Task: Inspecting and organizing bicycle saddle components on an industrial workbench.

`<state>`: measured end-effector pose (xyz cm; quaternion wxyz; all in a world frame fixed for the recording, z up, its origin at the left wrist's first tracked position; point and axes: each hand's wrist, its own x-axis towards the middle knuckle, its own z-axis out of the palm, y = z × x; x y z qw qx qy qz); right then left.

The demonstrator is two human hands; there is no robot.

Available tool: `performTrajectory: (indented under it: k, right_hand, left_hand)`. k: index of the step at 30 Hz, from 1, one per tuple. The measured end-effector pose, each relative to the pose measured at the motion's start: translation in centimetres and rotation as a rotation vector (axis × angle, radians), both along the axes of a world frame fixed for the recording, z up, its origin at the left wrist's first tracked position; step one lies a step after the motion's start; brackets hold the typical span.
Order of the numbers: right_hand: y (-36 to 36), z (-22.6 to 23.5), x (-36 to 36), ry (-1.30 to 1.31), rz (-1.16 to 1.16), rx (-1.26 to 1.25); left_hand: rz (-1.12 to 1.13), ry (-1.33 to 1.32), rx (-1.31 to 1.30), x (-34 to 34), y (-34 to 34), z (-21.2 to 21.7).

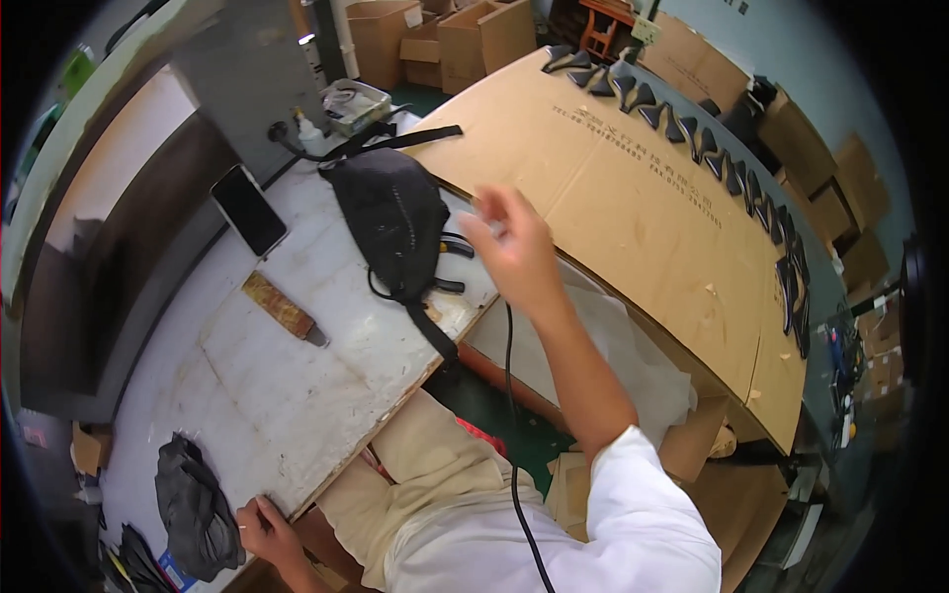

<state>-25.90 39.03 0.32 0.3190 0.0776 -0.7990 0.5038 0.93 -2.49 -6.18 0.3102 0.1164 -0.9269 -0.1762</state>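
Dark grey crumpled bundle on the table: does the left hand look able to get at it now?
Probably yes: the left hand is close beside the bundle, and nothing visible stands between them.

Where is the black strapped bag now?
In the head view, the black bag lies on the white table, between the phone at its left and the right hand at its right.
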Motion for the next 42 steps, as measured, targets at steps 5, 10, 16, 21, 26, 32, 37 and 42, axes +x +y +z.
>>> performTrajectory:
  k: [5, 10, 16, 21, 26, 32, 37, 42]
  right_hand:
    - [-6.4, 5.2, -9.2, -0.225, -0.063, 0.862]
    - [-8.6, 6.5, -11.5, -0.424, 0.045, 1.205]
    - [-8.8, 10.5, -10.9, -0.257, 0.007, 1.105]
    - [-5.8, 16.0, -8.5, 0.174, -0.014, 0.727]
    - [2.3, 22.6, -2.0, 0.099, 0.050, 0.049]
    - [13.1, 25.4, 12.0, 0.307, -0.111, -0.051]
    - [8.6, 21.5, 21.7, 0.207, -0.379, -0.240]
    - [18.1, 13.3, 29.3, -0.515, -0.392, -0.024]
  left_hand:
    - [-0.005, 0.054, -0.001, -0.1, 0.2, 0.3]
    - [-0.042, 0.137, -0.059, 0.0, 0.0, 0.7]
    - [-0.060, 0.148, -0.069, 0.1, -0.4, 0.7]
    - [-0.073, 0.140, -0.052, 0.1, -0.5, 1.1]
    - [-0.081, 0.132, -0.057, 0.4, -0.6, 1.0]
    - [-0.084, 0.112, 0.002, 0.3, -0.6, 0.6]
    - [-0.156, 0.074, 0.054, 0.3, -0.5, 0.8]
    - [-0.107, -0.001, 0.062, 0.2, 0.2, 0.7]
